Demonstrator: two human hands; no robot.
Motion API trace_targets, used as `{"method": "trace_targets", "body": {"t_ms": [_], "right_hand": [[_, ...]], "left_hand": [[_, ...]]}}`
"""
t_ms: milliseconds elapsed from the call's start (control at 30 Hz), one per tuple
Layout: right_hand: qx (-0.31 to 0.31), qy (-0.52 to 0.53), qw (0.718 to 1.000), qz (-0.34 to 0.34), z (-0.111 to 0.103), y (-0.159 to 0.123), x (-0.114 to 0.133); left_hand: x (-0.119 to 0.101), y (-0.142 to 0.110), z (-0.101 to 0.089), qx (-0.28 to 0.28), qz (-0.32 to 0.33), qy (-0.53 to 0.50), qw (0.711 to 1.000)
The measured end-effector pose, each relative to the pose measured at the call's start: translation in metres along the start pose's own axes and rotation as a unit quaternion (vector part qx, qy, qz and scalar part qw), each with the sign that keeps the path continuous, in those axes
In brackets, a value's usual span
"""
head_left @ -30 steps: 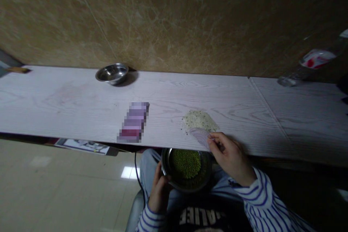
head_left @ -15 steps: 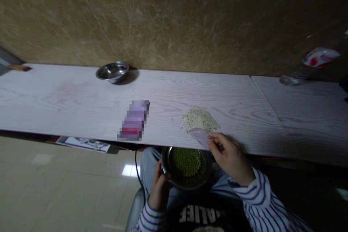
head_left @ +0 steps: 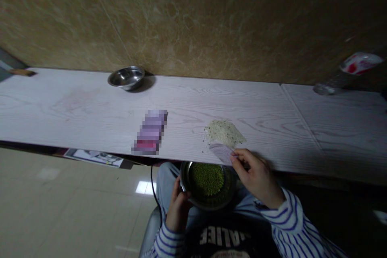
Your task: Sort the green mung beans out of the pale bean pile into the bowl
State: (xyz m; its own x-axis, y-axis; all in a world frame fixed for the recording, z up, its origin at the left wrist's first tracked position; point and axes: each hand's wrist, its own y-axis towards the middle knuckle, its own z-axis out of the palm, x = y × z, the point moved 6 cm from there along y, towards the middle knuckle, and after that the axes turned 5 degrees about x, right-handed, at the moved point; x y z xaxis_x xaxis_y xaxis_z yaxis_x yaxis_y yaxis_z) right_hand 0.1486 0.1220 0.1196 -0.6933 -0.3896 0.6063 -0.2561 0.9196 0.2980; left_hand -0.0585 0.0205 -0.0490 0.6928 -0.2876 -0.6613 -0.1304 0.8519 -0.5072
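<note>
My right hand [head_left: 254, 171] pinches a thin, pale purple protractor [head_left: 222, 152] by its right end. The protractor lies at the near side of a pile of white grains [head_left: 225, 131] mixed with some darker green bits on the table. Below the table's front edge, my left hand [head_left: 178, 205] grips the left rim of a metal bowl [head_left: 211, 205] resting at my lap. Green mung beans [head_left: 208, 179] cover the bottom of this bowl.
A second metal bowl [head_left: 127, 78] stands by the wall on the whitish wooden table [head_left: 184, 96]. A blurred-out purple phone-shaped object [head_left: 150, 131] lies left of the grains. At the back right stands a clear plastic bottle [head_left: 347, 72]. A brown wooden piece [head_left: 23, 72] lies far left.
The view has shifted slightly, so the table sits a little higher in the picture. Both hands keep their grips, and the protractor has barely moved against the grain pile.
</note>
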Motion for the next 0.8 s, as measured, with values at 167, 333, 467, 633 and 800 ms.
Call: {"method": "trace_targets", "body": {"t_ms": [167, 333, 467, 633, 800], "right_hand": [[0.016, 0.003, 1.000, -0.006, 0.005, -0.003, 0.005], [-0.005, -0.008, 1.000, 0.029, 0.004, -0.002, -0.007], [-0.015, 0.003, 0.998, 0.054, 0.001, -0.002, -0.011], [-0.006, -0.003, 0.999, 0.040, 0.016, 0.000, 0.008], [-0.011, -0.021, 0.998, 0.054, 0.014, 0.001, 0.001]], "left_hand": [[0.002, 0.001, -0.001, 0.000, -0.004, 0.012, 1.000], [0.001, 0.002, -0.001, 0.002, -0.005, 0.016, 1.000], [0.000, 0.002, -0.002, -0.010, -0.002, 0.008, 1.000], [0.000, 0.002, -0.005, -0.039, -0.008, 0.008, 0.999], [0.000, 0.003, -0.009, -0.043, -0.005, 0.015, 0.999]]}}
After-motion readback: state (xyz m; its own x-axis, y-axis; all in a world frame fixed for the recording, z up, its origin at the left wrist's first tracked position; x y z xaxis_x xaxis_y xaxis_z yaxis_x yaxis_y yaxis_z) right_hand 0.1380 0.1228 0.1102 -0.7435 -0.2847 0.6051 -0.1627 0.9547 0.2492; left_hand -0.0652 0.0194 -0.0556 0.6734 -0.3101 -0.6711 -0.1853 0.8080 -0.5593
